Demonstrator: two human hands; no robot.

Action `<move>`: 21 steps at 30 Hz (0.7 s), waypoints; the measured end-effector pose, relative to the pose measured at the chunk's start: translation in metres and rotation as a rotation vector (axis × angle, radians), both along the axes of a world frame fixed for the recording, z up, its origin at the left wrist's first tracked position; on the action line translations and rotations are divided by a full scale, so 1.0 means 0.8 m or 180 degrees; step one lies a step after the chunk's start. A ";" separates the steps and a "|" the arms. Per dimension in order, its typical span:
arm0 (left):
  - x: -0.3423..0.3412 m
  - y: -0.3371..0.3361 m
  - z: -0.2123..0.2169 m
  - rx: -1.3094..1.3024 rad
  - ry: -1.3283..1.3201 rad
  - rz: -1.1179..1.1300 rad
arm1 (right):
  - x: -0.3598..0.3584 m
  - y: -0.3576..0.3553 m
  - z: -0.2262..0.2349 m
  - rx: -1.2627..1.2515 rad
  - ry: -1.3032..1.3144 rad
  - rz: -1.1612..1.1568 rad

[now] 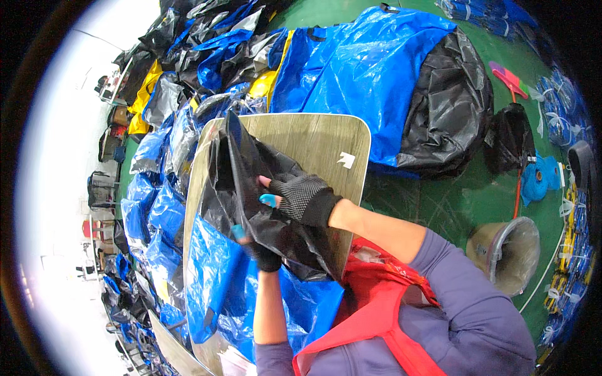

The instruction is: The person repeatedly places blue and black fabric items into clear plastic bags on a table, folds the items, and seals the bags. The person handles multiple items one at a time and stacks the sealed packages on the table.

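A black and blue plastic tarpaulin bag (282,233) lies crumpled over the wood-grain table (323,135), its black part raised in a fold and its blue part draped toward me. My right hand (304,199), in a black dotted glove with blue on the thumb tip, closes on the black material from the right. Lower down, my left hand (262,252), also gloved with blue on a fingertip, grips the near edge of the black part. Folds of the bag hide some of its fingers.
Beyond the table stands a big stuffed blue and black bag (382,81). Piled bags in clear plastic (157,207) crowd the left side. On the green floor at right are a lined bin (508,254), a blue roll (535,177) and tied bundles (567,232).
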State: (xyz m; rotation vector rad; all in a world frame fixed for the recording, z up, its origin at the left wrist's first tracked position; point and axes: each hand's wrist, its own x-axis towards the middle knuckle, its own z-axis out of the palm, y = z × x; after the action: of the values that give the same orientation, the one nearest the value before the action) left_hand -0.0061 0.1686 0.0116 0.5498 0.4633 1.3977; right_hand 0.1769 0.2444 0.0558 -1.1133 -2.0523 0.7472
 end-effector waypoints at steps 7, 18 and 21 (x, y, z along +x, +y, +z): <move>0.025 -0.028 0.058 -0.0170 0.3045 0.1058 | -0.015 0.021 -0.027 -0.1793 0.0987 0.0275; -0.075 0.076 -0.097 0.0610 0.7749 0.2476 | 0.024 0.043 -0.028 -0.0611 0.0510 0.0178; -0.053 0.064 -0.119 0.0071 0.8607 -0.0380 | 0.075 0.066 0.009 0.0448 0.1226 -0.0131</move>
State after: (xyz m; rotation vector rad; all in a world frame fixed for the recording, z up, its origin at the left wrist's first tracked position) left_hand -0.0481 0.2197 -0.0834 2.1776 2.2957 -0.4296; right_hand 0.2370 0.2973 0.0627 -0.8544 -1.7229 0.7213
